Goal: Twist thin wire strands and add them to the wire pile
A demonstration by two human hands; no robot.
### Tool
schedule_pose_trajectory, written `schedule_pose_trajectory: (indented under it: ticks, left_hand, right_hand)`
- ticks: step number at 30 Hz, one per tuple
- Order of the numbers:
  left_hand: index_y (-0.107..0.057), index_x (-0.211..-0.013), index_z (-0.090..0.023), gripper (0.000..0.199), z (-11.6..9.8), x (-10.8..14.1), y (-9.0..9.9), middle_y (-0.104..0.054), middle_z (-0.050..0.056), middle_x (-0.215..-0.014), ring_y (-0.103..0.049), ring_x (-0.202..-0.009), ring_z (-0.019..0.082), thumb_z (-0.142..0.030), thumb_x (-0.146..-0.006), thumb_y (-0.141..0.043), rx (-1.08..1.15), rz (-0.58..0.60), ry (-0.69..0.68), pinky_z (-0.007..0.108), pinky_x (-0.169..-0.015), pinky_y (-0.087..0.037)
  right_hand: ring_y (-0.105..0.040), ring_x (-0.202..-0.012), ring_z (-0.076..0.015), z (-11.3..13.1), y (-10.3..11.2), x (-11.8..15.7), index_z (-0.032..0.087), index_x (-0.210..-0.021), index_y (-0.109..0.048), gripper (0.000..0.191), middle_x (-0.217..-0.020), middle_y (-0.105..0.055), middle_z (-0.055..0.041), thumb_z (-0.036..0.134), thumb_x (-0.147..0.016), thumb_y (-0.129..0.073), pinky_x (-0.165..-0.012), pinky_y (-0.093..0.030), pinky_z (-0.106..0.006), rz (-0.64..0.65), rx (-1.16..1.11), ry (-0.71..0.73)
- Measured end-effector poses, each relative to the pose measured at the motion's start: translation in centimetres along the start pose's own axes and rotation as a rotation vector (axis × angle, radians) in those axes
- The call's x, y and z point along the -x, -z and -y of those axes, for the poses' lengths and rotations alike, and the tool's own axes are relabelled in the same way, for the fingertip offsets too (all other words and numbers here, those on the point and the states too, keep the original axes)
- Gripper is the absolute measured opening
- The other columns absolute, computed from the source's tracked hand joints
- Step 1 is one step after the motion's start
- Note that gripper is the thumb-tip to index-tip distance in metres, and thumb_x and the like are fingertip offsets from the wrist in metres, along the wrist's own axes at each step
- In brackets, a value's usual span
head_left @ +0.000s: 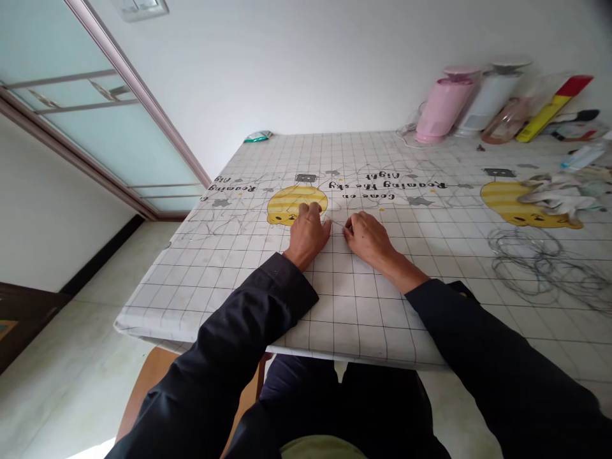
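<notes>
My left hand (308, 237) is over the tablecloth beside a printed yellow bear balloon, its fingers curled and its thumb toward my right hand. My right hand (370, 239) is closed in a pinch a short gap away. A thin wire (337, 223), faint in this view, spans the gap between my fingertips. More thin grey wire lies in loose, wavy strands behind and to the left of my hands. To the right sits a tangled coil of wire (535, 271) on the cloth.
The table has a white checked cloth (229, 299). At its back right stand a pink cylinder-shaped device (444, 105) and a white one (492, 95), beside a yellow-and-red package (549, 111). A crumpled cloth (564, 194) lies at right; a green packet (258, 136) is at the back left corner.
</notes>
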State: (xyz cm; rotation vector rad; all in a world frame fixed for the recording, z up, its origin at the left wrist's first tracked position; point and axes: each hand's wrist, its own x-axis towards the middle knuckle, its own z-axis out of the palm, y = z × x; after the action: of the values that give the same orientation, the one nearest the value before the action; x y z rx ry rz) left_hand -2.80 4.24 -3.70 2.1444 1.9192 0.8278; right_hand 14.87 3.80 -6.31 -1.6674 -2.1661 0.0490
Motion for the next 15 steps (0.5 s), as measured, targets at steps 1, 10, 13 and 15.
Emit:
schedule_pose_trajectory:
  ticks: [1, 10, 13, 15]
  left_hand:
    - [-0.068, -0.13, -0.016, 0.033, 0.0, -0.1, -0.1, -0.07, 0.017, -0.132, -0.071, -0.113, 0.026, -0.028, -0.101, -0.076, 0.023, -0.016, 0.01, 0.036, -0.096, -0.055]
    - [-0.076, -0.079, -0.017, 0.012, 0.2, -0.8, 0.8, -0.08, 0.008, -0.086, -0.074, -0.086, 0.024, -0.02, -0.091, -0.076, 0.339, 0.147, 0.086, 0.036, -0.084, -0.056]
    - [-0.076, -0.078, -0.018, 0.012, 0.4, -0.9, 1.0, -0.08, 0.007, -0.084, -0.073, -0.084, 0.023, -0.02, -0.089, -0.075, 0.41, 0.15, 0.083, 0.035, -0.08, -0.055]
    - [-0.075, -0.077, -0.018, 0.013, 0.4, -1.0, 1.1, -0.079, 0.007, -0.084, -0.071, -0.082, 0.022, -0.02, -0.09, -0.075, 0.436, 0.13, 0.053, 0.035, -0.079, -0.054]
  right_hand:
    - [-0.066, -0.105, -0.0317, 0.0, 0.0, 0.1, 0.016, -0.103, -0.069, 0.012, -0.109, -0.074, -0.0167, 0.021, -0.106, -0.058, -0.084, -0.049, -0.04, 0.003, 0.004, 0.001]
    - [-0.064, -0.099, -0.0308, -0.4, -0.4, 0.8, 0.017, -0.1, -0.067, 0.011, -0.103, -0.072, -0.016, 0.017, -0.105, -0.057, -0.08, -0.045, -0.039, -0.049, 0.007, 0.037]
    - [-0.063, -0.098, -0.0301, -0.8, -0.5, 0.9, 0.018, -0.099, -0.066, 0.005, -0.101, -0.07, -0.0139, 0.016, -0.102, -0.062, -0.08, -0.046, -0.039, -0.074, -0.048, 0.076]
    - [-0.063, -0.101, -0.0307, -1.1, -0.5, 0.9, 0.018, -0.101, -0.067, 0.001, -0.104, -0.068, -0.0142, 0.019, -0.101, -0.067, -0.082, -0.048, -0.04, -0.088, -0.091, 0.117]
